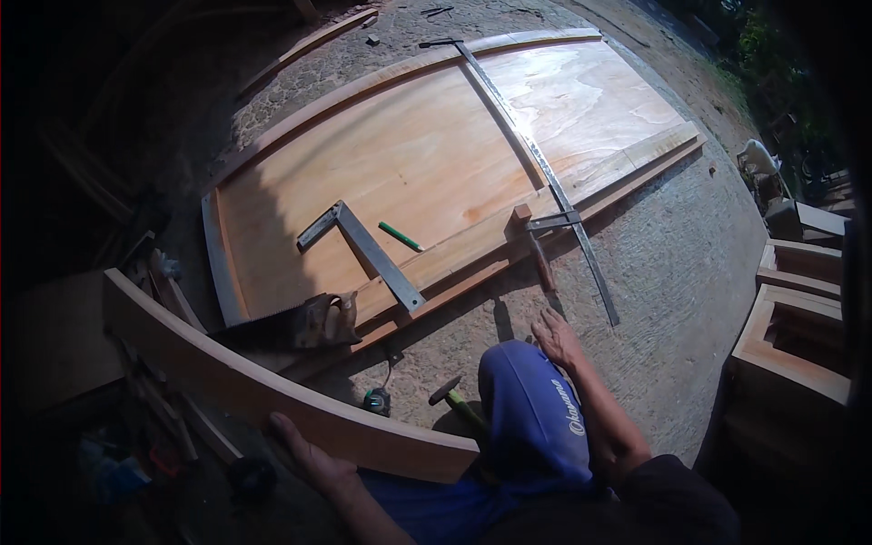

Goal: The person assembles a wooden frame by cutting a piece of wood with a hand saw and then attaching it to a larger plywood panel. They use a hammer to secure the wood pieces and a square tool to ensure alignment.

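My left hand (304, 454) grips a long wooden board (272, 386) by its lower edge, thumb up against the face. The board slants from the far left down to my lap. Beside my blue-trousered knee, my right hand (558, 340) is open and holds nothing, its fingers stretched toward the wooden handle (542, 265) of a bar clamp (522, 127). This clamp spans a framed plywood panel (381, 173) lying on the ground. On the panel rest a try square (368, 250) and a green pencil (401, 236). A handsaw (318, 322) lies at the panel's near left corner.
A hammer (459, 406) with a green handle and a tape measure (377, 401) lie on the concrete near my knee. Wooden frames (795, 331) stand at the right. Offcuts (209, 427) clutter the dark left side, and a strip of wood (309, 50) lies beyond the panel.
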`<move>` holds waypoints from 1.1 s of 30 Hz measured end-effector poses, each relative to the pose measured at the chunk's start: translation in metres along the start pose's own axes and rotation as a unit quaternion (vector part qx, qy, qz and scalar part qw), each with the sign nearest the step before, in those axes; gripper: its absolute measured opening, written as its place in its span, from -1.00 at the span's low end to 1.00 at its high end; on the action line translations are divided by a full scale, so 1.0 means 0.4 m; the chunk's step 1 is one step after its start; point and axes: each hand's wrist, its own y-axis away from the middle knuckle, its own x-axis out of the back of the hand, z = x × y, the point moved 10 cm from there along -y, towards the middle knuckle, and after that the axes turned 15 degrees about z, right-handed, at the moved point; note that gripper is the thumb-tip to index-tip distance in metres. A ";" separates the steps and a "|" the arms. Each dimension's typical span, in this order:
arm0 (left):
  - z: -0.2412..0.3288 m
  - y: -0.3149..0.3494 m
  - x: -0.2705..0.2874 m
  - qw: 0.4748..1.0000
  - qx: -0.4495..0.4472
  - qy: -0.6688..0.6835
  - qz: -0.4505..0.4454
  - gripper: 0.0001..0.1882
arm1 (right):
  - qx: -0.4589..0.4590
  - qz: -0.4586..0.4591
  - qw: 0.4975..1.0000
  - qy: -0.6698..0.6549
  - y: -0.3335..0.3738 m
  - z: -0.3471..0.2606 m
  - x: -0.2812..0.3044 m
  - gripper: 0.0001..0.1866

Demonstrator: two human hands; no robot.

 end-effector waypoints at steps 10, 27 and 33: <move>0.143 -0.015 0.179 0.996 -0.038 0.059 0.063 -0.27 | -0.168 -0.304 0.931 -0.114 -0.085 -0.055 -0.184 -0.60; 0.021 0.099 -0.002 1.000 0.000 0.017 0.020 -0.24 | 0.174 -0.385 0.895 0.146 0.396 -0.212 -0.549 -0.75; 0.006 0.062 -0.043 0.997 -0.056 -0.038 -0.032 -0.32 | 0.185 -0.405 0.886 0.132 0.388 -0.247 -0.526 -0.72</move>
